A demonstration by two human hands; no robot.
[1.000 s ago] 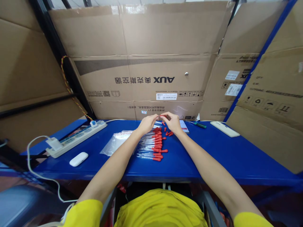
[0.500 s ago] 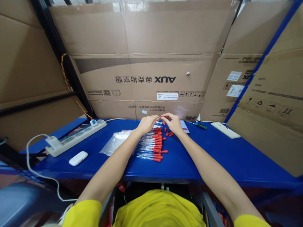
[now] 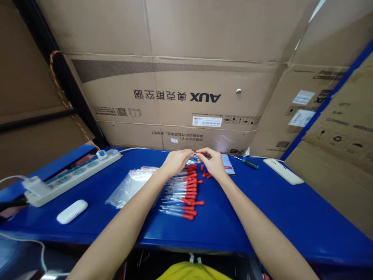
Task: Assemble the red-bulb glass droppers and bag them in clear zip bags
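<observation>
My left hand is closed, its fingertips pinching a thin glass dropper tube that is mostly hidden. My right hand meets it fingertip to fingertip, closed on a small red rubber bulb at the tube's end. Below the hands lies a column of glass droppers with red bulbs, their tips pointing left. Bare glass tubes show between the hands. Several loose red bulbs lie beside my right hand.
Clear plastic bags lie under my left forearm. To the left are a power strip and a white case. A phone, a green-handled screwdriver and a white flat device are at the right. Cardboard walls the back.
The head view has tilted down and come closer to the table. My hands stay together, with the bulb and tube still between the fingertips.
</observation>
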